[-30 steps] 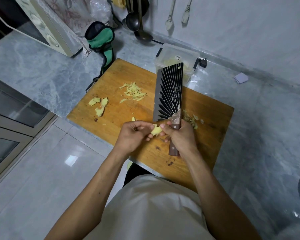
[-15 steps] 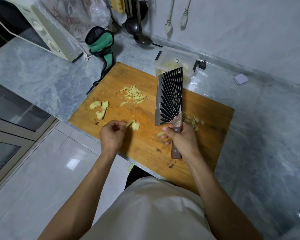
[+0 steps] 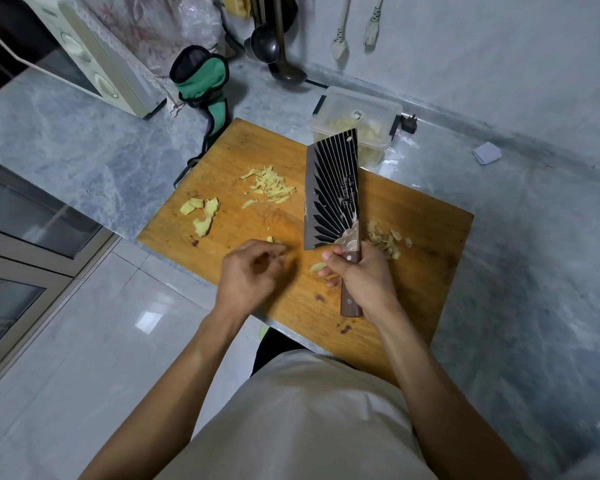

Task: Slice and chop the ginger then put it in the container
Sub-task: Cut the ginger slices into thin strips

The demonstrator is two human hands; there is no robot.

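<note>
The right hand gripped the wooden handle of the cleaver, fingers curled round it, with the broad ribbed blade reaching away from the knuckles toward the far edge of the wooden cutting board and lying close to flat over it. Just beside the right fingertips, on the side facing the other hand, a pale slice of ginger lay on the board, and it could not be told whether the fingers touched it. The left hand hovered low over the near part of the board, its fingers loosely curled and blurred; whether it pinched anything could not be told, though a small ginger bit showed just beyond its fingertips. Farther out from the left hand lay a pile of thin ginger strips, and off to that hand's outer side sat a few thicker ginger chunks. On the outer side of the right hand, just past the cleaver's bolster, sat a heap of chopped ginger. Beyond the blade tip, off the board on the grey marble counter, stood the clear plastic container, lidless, with yellowish ginger pieces visible inside it.
</note>
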